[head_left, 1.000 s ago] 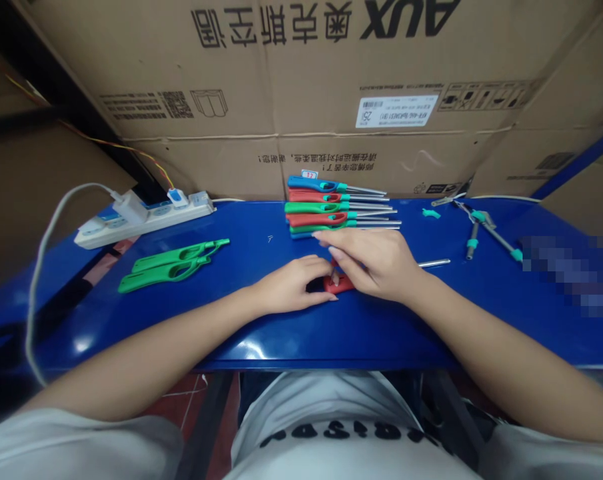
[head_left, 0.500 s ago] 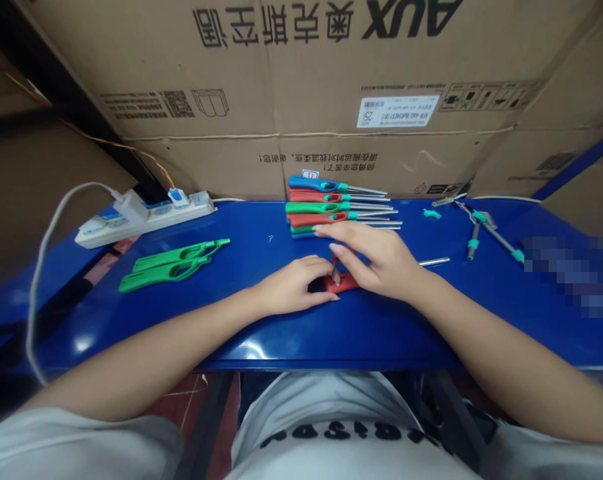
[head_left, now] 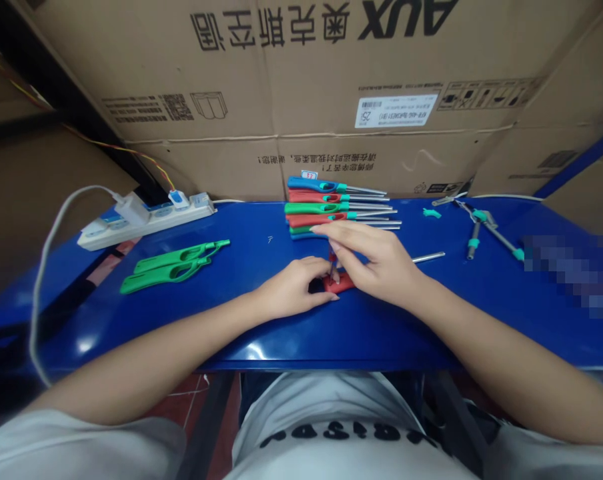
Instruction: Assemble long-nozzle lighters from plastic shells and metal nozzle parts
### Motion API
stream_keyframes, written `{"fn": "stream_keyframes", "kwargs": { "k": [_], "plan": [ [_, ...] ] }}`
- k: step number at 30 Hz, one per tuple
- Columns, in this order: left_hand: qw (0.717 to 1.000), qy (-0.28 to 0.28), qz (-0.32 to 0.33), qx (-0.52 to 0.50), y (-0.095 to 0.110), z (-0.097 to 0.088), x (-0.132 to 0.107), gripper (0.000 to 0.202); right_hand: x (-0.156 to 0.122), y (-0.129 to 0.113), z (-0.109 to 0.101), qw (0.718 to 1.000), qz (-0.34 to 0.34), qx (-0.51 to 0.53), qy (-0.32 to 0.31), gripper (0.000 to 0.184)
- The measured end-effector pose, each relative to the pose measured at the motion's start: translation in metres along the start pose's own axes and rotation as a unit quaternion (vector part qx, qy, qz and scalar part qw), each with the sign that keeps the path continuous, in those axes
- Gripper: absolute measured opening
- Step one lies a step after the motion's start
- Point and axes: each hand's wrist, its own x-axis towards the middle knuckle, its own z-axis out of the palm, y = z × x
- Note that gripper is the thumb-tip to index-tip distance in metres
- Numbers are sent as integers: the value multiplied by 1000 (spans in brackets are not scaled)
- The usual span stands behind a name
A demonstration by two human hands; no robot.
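My left hand (head_left: pixel 294 288) rests curled on the blue table (head_left: pixel 241 320), fingers closed on the near end of a red lighter body (head_left: pixel 340 284). My right hand (head_left: pixel 376 261) lies over the same red piece, thumb and finger pinching a small part at it. A metal tube (head_left: pixel 428 257) sticks out to the right from under my right hand. Just behind my hands lies a stack of finished long lighters (head_left: pixel 331 207) in blue, red and green with metal nozzles.
Two green lighter shells (head_left: pixel 174 265) lie at the left. A white power strip (head_left: pixel 146 217) with plugs sits at the back left. Loose metal tubes and teal parts (head_left: pixel 481 227) lie at the right. Large cardboard boxes (head_left: pixel 301 87) wall off the back.
My right hand has drawn slightly back and lifted its fingers at the red piece; the metal tube has tilted up a little. My left hand has stayed in place.
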Motion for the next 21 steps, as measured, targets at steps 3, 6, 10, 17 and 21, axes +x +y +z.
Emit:
{"fn": "stream_keyframes", "kwargs": {
  "k": [3, 6, 10, 17, 21],
  "plan": [
    [1000, 8, -10, -3, 0, 2, 0, 19, 4, -1, -3, 994, 33, 101, -16, 28],
    [1000, 15, -12, -16, 2, 4, 0, 17, 6, -3, -6, 996, 34, 78, 11, 11],
    [999, 29, -24, -7, 4, 6, 0, 19, 2, -5, -3, 997, 38, -18, 60, 14],
    [999, 31, -32, -5, 4, 5, 0, 18, 0, 0, 4, 999, 39, 8, 4, 33],
    [998, 46, -40, -11, 2, 9, -1, 18, 1, -1, 5, 995, 48, 81, 23, 19]
  ]
}}
